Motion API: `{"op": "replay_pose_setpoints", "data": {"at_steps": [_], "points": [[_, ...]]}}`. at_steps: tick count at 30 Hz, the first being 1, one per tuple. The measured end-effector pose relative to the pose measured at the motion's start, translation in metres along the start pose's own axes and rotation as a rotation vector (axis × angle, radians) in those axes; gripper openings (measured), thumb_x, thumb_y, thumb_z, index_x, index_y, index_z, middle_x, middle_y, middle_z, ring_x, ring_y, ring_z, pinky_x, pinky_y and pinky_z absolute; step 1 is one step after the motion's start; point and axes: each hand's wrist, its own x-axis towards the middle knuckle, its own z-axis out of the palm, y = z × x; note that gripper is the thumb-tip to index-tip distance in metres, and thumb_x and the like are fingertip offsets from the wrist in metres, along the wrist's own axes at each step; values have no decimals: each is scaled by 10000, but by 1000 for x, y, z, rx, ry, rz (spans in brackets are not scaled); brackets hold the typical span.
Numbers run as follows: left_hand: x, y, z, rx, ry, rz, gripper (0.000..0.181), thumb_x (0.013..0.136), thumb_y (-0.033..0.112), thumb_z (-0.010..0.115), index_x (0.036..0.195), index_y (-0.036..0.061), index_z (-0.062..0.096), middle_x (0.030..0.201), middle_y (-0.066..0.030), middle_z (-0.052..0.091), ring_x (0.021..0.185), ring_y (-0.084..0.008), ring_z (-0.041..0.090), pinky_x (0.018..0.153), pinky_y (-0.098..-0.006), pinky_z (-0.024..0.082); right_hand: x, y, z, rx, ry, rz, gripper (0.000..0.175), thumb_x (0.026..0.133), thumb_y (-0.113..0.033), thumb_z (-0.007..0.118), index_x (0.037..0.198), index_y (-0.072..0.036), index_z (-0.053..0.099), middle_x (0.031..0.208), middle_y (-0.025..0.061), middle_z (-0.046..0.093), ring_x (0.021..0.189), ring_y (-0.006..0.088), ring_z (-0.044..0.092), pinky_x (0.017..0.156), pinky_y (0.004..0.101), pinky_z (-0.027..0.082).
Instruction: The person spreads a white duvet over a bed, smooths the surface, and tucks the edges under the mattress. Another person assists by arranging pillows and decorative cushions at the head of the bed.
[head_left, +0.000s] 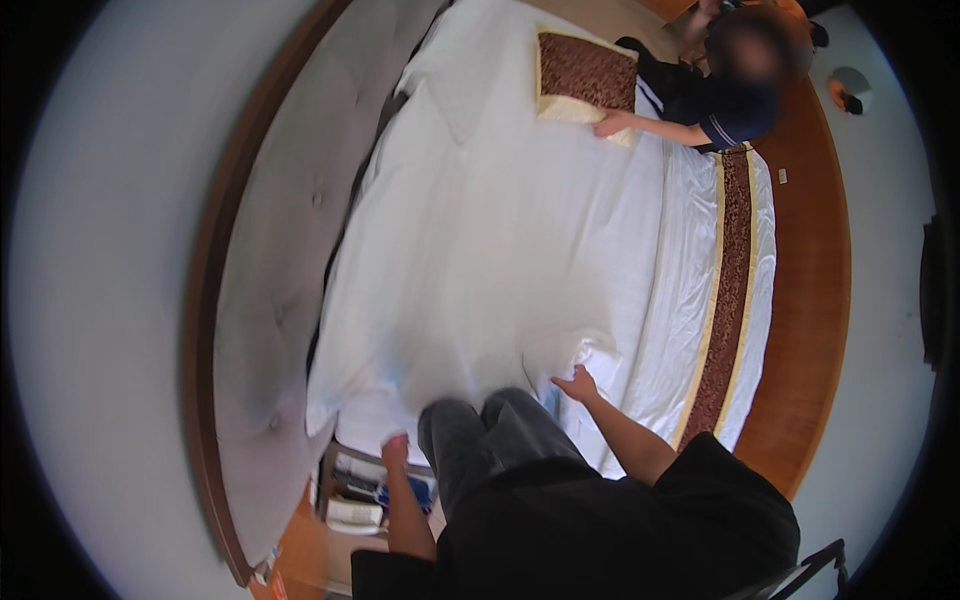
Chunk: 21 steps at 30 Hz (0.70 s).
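A white sheet (480, 247) covers the wide bed before me, with creases running along it. My right hand (577, 385) is low over the near side of the bed, thumb apart from the fingers, against a bunched white cloth (600, 351). Whether its fingers grip that cloth is unclear. Down at the near left corner of the bed, my left hand (395, 451) has its fingers curled beside the hanging edge of the sheet. Blur hides whether any fabric is in it. My legs in dark trousers stand against the bedside.
Across the bed a person (675, 97) touches a brown and cream cushion (589, 71). A brown patterned bed runner (731, 262) crosses the foot end. A padded grey headboard (292, 202) rises at left. A telephone (355, 516) sits on the bedside table near my left arm.
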Motion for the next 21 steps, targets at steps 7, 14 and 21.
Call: {"op": "replay_pose_setpoints", "data": {"at_steps": [7, 14, 21], "points": [[-128, -4, -68, -592, -146, -584, 196, 900, 237, 665, 1040, 100, 677, 924, -36, 712, 742, -152, 681, 525, -253, 432, 71, 1, 37, 50, -96, 184, 952, 544, -453, 873, 1252, 85, 533, 1177, 257, 650, 1166, 344, 617, 990, 411, 497], [-114, 38, -96, -567, -119, -593, 226, 928, 215, 621, 1110, 86, 658, 985, -55, 717, 782, -184, 694, 634, -330, 496, 63, 32, 34, 28, -106, -83, 985, 560, -526, 842, 1245, 106, 523, 1182, 298, 634, 1142, 394, 615, 973, 411, 493], [-22, 162, -51, -144, -330, 172, 331, 885, 297, 724, 1061, 18, 699, 940, -106, 727, 806, -184, 700, 744, -297, 552, 105, 45, -9, -126, -474, -365, 460, 763, -473, 747, 899, -34, 737, 907, 130, 736, 875, 279, 706, 780, 375, 557]]}}
